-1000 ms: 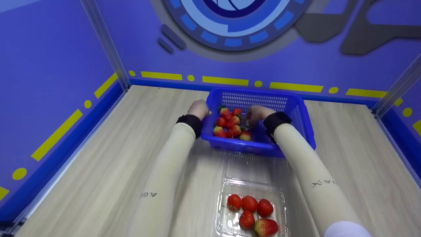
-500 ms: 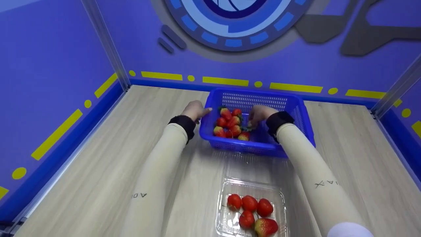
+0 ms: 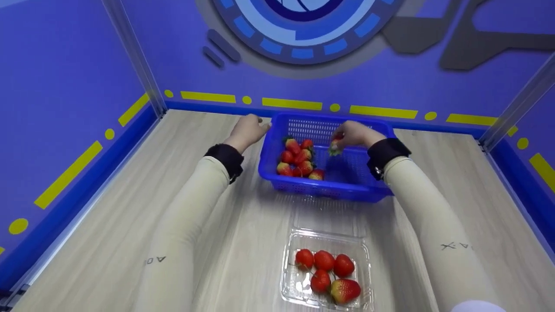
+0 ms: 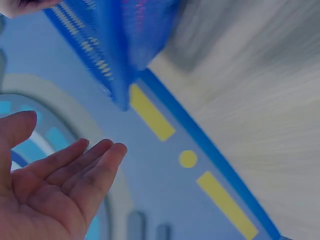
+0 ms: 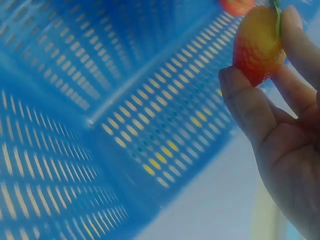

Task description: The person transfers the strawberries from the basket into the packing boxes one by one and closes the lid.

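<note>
My right hand [image 3: 353, 133] pinches a strawberry [image 5: 257, 46] above the right part of a blue plastic basket [image 3: 318, 184]. In the right wrist view the berry is yellow near its green stem and red lower down, held between thumb and fingers. Several strawberries [image 3: 303, 156] lie in the basket's left half. My left hand [image 3: 248, 130] hovers just outside the basket's left rim; its palm and loosely extended fingers [image 4: 102, 170] show in the left wrist view, with nothing in them. Nearer to me, a clear plastic box [image 3: 284, 277] holds several red strawberries [image 3: 321, 260].
The box's clear lid [image 3: 325, 216] lies folded back toward the basket on the wooden table [image 3: 208, 255]. Blue printed panels [image 3: 73, 86] stand along the left, back and right of the table. The basket sits close to the back panel.
My right hand has lifted a strawberry from the basket floor and moved up and right with it. My left hand has let go of the basket's left rim and drawn away leftward.
</note>
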Tool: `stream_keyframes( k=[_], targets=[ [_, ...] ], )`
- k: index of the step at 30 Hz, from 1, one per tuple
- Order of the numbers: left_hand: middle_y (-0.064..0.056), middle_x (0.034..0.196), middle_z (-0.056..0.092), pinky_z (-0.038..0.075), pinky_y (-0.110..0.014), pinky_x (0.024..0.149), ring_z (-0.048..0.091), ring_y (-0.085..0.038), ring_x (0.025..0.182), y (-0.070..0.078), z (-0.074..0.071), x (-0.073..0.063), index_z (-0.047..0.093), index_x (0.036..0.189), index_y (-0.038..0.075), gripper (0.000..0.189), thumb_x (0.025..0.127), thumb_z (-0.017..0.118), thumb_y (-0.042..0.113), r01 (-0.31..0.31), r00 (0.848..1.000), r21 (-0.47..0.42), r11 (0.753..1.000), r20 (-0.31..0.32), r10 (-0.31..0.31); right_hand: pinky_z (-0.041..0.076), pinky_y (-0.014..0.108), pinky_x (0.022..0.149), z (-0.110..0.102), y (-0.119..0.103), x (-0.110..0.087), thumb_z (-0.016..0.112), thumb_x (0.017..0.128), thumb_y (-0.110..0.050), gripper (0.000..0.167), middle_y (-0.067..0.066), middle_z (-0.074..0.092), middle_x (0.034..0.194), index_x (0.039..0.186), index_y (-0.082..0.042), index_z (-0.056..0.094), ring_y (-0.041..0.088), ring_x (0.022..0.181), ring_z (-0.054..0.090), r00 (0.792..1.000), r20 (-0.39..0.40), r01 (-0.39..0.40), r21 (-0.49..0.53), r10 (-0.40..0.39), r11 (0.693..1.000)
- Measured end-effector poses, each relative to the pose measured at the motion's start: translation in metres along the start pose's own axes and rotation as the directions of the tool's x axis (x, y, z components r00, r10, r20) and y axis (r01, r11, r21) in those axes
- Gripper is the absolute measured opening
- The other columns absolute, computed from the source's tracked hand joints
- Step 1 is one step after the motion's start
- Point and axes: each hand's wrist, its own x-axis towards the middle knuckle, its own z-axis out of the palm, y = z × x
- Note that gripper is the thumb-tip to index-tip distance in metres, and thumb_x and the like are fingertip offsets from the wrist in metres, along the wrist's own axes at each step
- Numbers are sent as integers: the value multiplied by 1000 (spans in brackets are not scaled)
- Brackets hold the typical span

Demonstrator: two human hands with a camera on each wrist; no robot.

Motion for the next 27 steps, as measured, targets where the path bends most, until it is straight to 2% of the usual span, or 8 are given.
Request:
stream_keyframes(
  k=[4,7,10,13,16,19,22,27],
  targets=[
    [-22,148,58,46,-46,118,55,-35,139,12,-10,-10,56,141,-6,49,106,52,29,-64,998,1,998,7,64,55,53,96,-16,-6,-17,74,93,-11,41,31,71,119,128,9,66,41,104,68,998,-54,43,11,-43,999],
    [-22,146,59,46,-46,118,56,-35,138,19,-12,-21,57,141,-5,49,107,53,29,-122,992,17,992,12,122,55,50,92,-24,-8,-32,74,94,-13,42,29,71,119,131,6,65,37,100,67,994,-87,61,17,-59,998],
    [-22,143,62,48,-46,115,60,-35,134,24,-13,-35,58,141,-4,47,106,56,28,-177,984,28,984,6,177,54,47,89,-28,-11,-49,75,94,-14,42,26,71,119,131,4,66,33,98,66,985,-126,118,1,-116,993],
    [-21,138,66,52,-45,111,65,-33,127,28,-12,-53,60,139,-3,45,105,58,26,-216,976,22,976,11,216,54,52,96,-28,-14,-69,76,92,-13,41,26,69,127,129,3,67,38,109,66,968,-162,190,-22,-191,982],
    [-20,135,68,55,-44,108,68,-32,123,30,-9,-72,62,137,-3,44,104,61,26,-239,970,-13,971,41,239,53,57,102,-26,-20,-94,76,91,-12,42,26,63,137,130,2,67,43,124,60,958,-184,217,-32,-219,976],
    [-19,130,71,57,-44,104,70,-31,117,29,-7,-93,64,134,-3,42,103,62,26,-265,960,-50,963,77,268,51,60,105,-23,-31,-120,77,90,-11,43,27,60,140,130,2,67,46,130,56,944,-210,250,-46,-254,967],
    [-19,125,74,60,-43,97,72,-30,111,24,-4,-110,67,131,-2,40,102,64,25,-277,952,-87,957,109,285,54,59,101,-14,-42,-143,79,87,-10,42,26,62,137,126,2,69,47,127,58,911,-234,334,-68,-340,940],
    [-19,115,76,62,-39,87,73,-28,103,10,7,-134,69,126,-3,36,101,66,22,-259,944,-122,958,177,277,60,52,92,7,-59,-172,84,80,-9,45,24,66,130,121,1,72,43,117,65,816,-230,505,-166,-531,847]
  ],
)
